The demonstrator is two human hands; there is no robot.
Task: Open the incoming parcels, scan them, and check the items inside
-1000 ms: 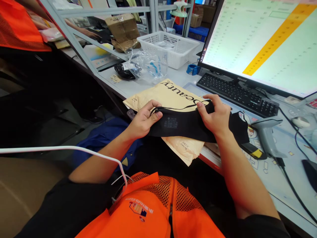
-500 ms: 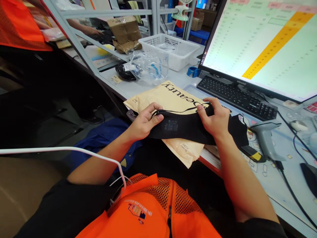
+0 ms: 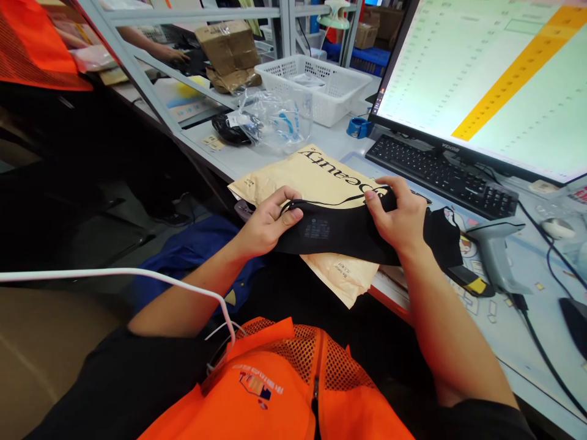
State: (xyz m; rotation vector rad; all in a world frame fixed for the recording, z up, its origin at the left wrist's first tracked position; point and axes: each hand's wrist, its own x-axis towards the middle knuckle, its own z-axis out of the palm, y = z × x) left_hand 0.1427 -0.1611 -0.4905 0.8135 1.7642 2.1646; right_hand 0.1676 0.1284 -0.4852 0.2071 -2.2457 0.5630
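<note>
A black piece of clothing with small printed text is stretched between both hands just above the desk's front edge. My left hand pinches its left end, thumb on top. My right hand grips it further right, fingers curled over the upper edge; the cloth's far end hangs past my wrist. Under the garment lies a tan padded mailer printed "Beauty".
A barcode scanner lies to the right, with a keyboard and a lit monitor behind. A clear plastic bag, a white basket and a blue tape roll stand further back. Another person's hand rests beyond the shelf frame.
Both hands keep their grip on the black garment with only tiny finger shifts. The view has wobbled slightly.
</note>
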